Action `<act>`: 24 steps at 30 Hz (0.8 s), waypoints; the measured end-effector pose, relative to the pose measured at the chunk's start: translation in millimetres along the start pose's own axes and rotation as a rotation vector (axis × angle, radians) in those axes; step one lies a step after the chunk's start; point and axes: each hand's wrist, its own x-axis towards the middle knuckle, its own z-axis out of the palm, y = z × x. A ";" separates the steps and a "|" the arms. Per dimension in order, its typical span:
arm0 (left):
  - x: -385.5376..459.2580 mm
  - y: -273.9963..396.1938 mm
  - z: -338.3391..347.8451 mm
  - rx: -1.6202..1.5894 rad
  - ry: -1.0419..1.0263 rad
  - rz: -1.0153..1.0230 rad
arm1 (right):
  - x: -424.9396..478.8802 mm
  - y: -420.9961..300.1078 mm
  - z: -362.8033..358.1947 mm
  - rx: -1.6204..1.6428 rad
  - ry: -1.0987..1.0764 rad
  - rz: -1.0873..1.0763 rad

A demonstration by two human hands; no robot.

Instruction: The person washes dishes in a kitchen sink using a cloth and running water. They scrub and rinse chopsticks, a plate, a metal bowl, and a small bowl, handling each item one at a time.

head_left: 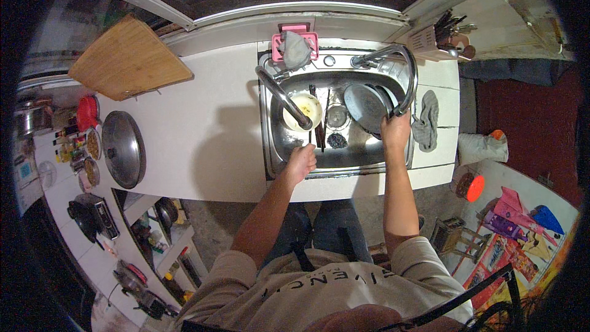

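Note:
In the sink's lower left part, my left hand (303, 163) is closed on the dark handle of a small cream-coloured pan (314, 107). Yellowish bits lie in the pan, below the spout end of the left faucet (279, 92). My right hand (396, 131) closes around the dark tip of the right curved faucet (412, 74), beside a round grey pan (364, 103) that leans on other dark cookware. Between the pans are several dark chopsticks (318, 129), a clear glass bowl or lid (338, 116) and a dark scouring pad (337, 140). Whether water runs is unclear.
A grey cloth (296, 50) hangs over a pink caddy (276, 51) behind the steel sink (269, 159). Right of it lies another grey cloth (428, 122); a utensil basket (424, 44) stands behind. Leftward are a wooden board (131, 62) and a metal lid (123, 150).

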 end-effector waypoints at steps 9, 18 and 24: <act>-7.9 2.5 15.3 -0.011 0.004 0.004 | -3.6 -6.0 1.8 0.017 -0.015 -0.011; -4.3 -9.1 10.7 -0.021 -0.014 -0.002 | -3.2 -10.1 10.3 0.145 -0.186 0.167; 5.1 -11.7 23.8 -0.017 -0.042 -0.051 | 12.9 53.5 88.1 0.586 -0.197 0.391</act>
